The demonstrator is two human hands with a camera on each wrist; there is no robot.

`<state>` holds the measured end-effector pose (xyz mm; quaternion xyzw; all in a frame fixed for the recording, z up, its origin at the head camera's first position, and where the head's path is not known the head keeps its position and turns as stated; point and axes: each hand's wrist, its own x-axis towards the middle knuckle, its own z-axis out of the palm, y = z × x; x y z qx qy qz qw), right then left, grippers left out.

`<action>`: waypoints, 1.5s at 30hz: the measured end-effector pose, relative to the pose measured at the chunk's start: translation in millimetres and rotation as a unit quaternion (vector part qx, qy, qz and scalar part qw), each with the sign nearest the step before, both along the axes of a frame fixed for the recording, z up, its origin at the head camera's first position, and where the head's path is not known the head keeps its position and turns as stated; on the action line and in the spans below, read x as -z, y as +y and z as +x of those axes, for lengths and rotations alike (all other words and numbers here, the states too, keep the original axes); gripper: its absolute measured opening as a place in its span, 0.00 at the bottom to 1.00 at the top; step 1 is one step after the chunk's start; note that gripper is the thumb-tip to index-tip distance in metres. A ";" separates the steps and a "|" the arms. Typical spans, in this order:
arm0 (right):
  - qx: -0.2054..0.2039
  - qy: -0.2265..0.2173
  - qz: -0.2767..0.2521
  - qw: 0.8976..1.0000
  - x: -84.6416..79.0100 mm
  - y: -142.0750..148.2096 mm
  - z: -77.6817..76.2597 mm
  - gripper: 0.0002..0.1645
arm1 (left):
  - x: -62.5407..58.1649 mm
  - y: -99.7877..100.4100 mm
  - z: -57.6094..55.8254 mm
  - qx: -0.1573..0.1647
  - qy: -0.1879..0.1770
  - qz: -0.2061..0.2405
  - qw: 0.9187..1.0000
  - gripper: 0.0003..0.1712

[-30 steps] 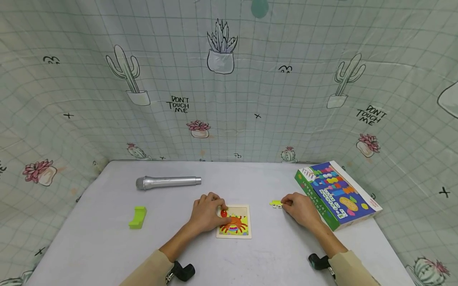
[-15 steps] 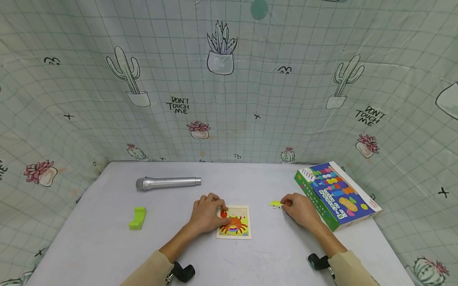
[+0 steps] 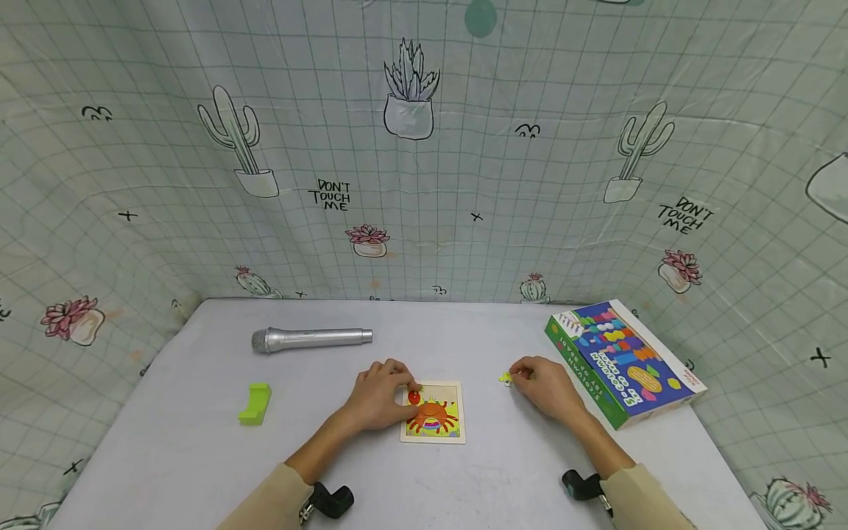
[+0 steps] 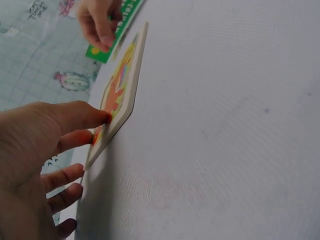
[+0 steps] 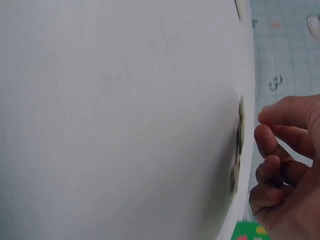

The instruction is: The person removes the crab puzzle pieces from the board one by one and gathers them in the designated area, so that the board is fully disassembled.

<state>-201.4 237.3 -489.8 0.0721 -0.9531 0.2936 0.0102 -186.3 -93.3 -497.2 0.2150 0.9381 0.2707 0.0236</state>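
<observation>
A square wooden puzzle board [image 3: 462, 412] with an orange crab picture [image 3: 433, 419] lies on the table. My left hand [image 3: 374, 401] touches its left side, thumb on the picture and index finger near the upper-left corner; the left wrist view shows the other fingers spread off the board. My right hand [image 3: 545, 386] is over a small yellow-green puzzle piece [image 3: 506, 378] and hides much of it. In the right wrist view that piece [image 5: 241, 127] lies flat on the table, with a gap between it and the loosely bent fingers.
A silver microphone [image 3: 311, 339] lies at the back left. Nearer on the left is a lime-green block [image 3: 255, 405]. Right of my right hand sits a blue and green toy box [image 3: 626, 361]. A patterned cloth [image 3: 424, 184] hangs behind the white table.
My right hand has shifted slightly left, covering more of the yellow-green piece. My left hand has drawn back slightly left, its thumb uncovering more of the crab. The board stays put.
</observation>
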 end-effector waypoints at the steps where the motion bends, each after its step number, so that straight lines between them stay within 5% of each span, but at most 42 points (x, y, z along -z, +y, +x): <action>1: -0.005 -0.004 -0.008 1.000 0.4 -5.0 0.9 0.06 | -0.1 -1.2 -0.1 0.005 -0.001 0.001 1.000 0.16; 11: -0.061 -0.058 -0.083 0.993 1.3 -68.9 10.6 0.06 | -0.5 -2.3 0.9 0.015 0.002 0.005 1.000 0.24; 21: -0.181 -0.091 -0.051 0.978 -0.8 -107.0 6.7 0.11 | -2.9 -3.3 0.6 0.011 -0.003 0.002 1.000 0.29; 45: -0.190 -0.095 -0.066 0.975 3.8 -121.4 4.4 0.10 | -3.7 -3.8 1.5 0.014 0.007 -0.005 1.000 0.28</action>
